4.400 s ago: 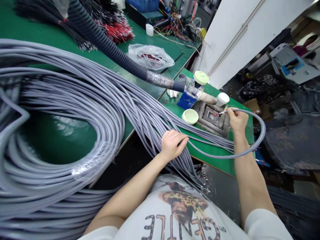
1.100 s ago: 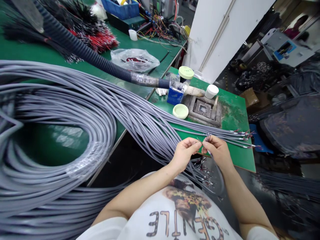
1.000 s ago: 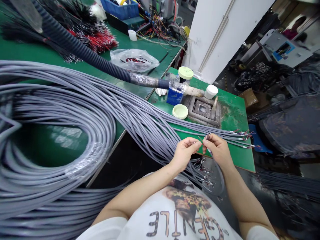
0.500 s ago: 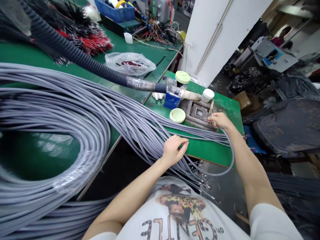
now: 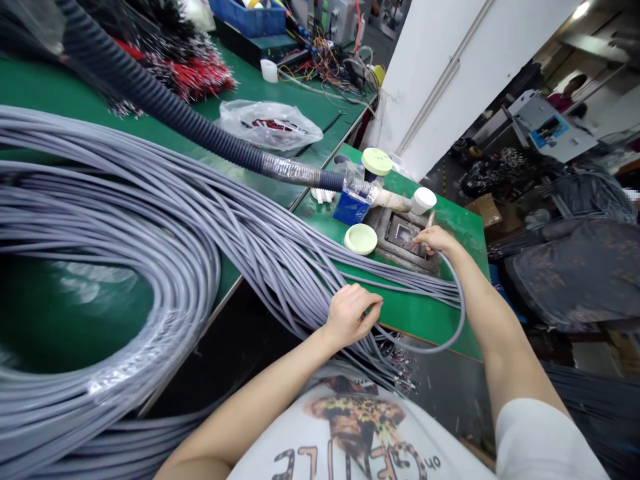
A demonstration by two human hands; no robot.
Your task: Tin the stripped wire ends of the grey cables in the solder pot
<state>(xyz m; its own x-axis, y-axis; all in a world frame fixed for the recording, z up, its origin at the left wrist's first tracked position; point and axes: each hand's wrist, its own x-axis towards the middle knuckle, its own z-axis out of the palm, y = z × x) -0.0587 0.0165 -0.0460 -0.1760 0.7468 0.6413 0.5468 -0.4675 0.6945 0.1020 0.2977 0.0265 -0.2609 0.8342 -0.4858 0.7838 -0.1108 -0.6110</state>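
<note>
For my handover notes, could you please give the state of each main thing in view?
Held cable: bent in a loop
Right hand: closed on its end
Left hand: curled, grip unclear
Cable coil: partly film-wrapped
Hose: curved, partly silver-wrapped
Plastic bag: crumpled, contents showing
Pale green dish: hollow side up

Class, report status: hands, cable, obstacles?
Right hand gripping cable, wires at square block. Left hand curled by bundle, grip unclear. White cup nearby, apparently not blocking.

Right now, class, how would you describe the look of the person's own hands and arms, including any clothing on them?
The left hand and right hand wear no gloves, and no watch or bracelet shows. Both forearms are bare. The right sleeve is short, plain and white, part of a printed T-shirt; the left sleeve is out of view.
</note>
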